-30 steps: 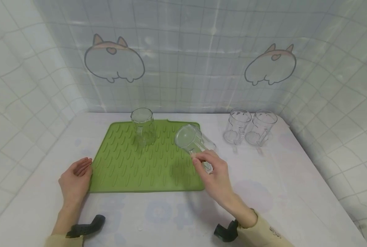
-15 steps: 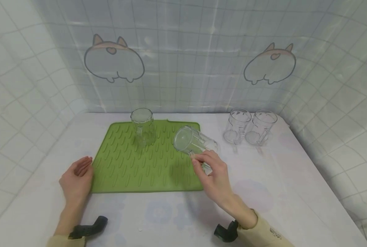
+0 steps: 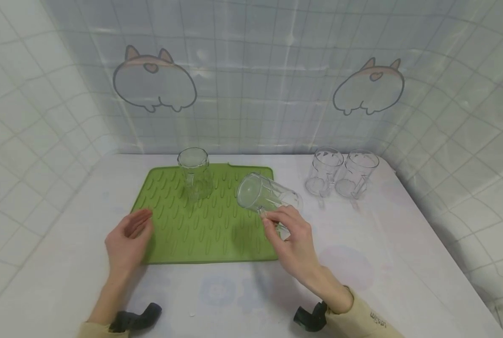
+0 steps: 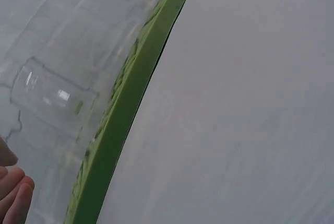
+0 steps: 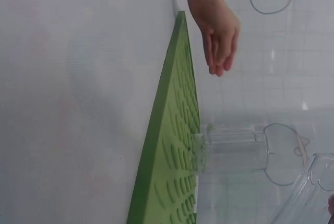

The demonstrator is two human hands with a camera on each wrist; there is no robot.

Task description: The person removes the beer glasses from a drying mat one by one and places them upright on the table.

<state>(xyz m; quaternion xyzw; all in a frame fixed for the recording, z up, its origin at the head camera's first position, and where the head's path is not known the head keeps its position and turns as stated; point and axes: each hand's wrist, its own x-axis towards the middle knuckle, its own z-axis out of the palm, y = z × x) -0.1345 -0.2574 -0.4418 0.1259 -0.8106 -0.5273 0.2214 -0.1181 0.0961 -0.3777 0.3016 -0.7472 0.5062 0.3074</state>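
Observation:
My right hand [image 3: 291, 241] pinches the handle of a clear glass mug [image 3: 270, 192] between thumb and fingers. Tipped well over on its side, that mug is held above the right part of a green ridged mat [image 3: 192, 234], one round end facing left. In the right wrist view only a slice of the mug [image 5: 305, 198] shows, at the lower right. My left hand [image 3: 128, 241] hovers at the mat's left edge, fingers loosely bent and holding nothing. Another glass mug [image 3: 197, 178] stands upright on the mat's back left part.
Two more glass mugs [image 3: 325, 173] stand side by side on the white table [image 3: 386, 263], at the back right. A tiled-pattern sheet [image 3: 251, 94] with cartoon drawings rises behind and along both sides. Each wrist wears a black mount [image 3: 137, 319].
My left hand has moved right, from beside the mat to over its left edge. The mug in my right hand has tipped further towards level, while that hand has stayed nearly in place.

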